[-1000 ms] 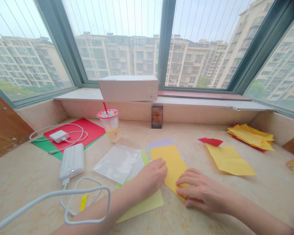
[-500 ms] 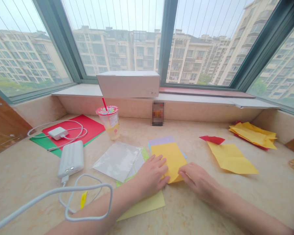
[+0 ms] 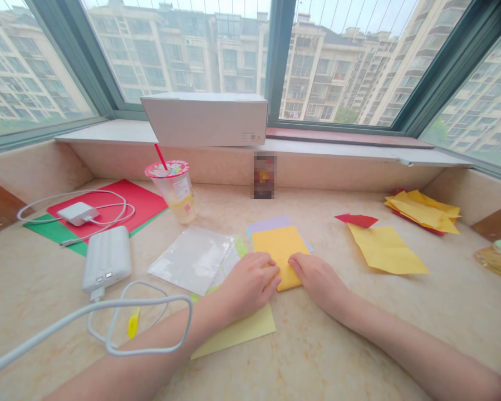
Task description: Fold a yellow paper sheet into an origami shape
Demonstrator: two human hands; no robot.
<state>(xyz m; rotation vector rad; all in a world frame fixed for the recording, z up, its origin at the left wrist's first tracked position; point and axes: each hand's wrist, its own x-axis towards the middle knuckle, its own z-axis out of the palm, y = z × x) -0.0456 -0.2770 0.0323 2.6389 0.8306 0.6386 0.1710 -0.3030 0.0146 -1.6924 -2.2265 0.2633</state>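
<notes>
Together, the left hand and right hand lie flat on the table, fingers loosely extended and gripping nothing. Between them sits a folded orange paper, its lower part just under the left fingertips and touching the right fingertips. Its top edge lies on a lilac sheet, with a sliver of pale blue paper showing at its right. A pale yellow sheet extends beneath the left hand and wrist. Just left of that hand is a plastic sleeve, and farther left are a white power bank and a looped white cable crossing above the left forearm. Beyond them, a charger rests on red paper overlapping green paper, near a plastic cup with a red straw. Right of the right hand lie a creased yellow sheet, a red scrap touching its top edge, and a yellow paper pile farther off. A white box sits on the window sill.
</notes>
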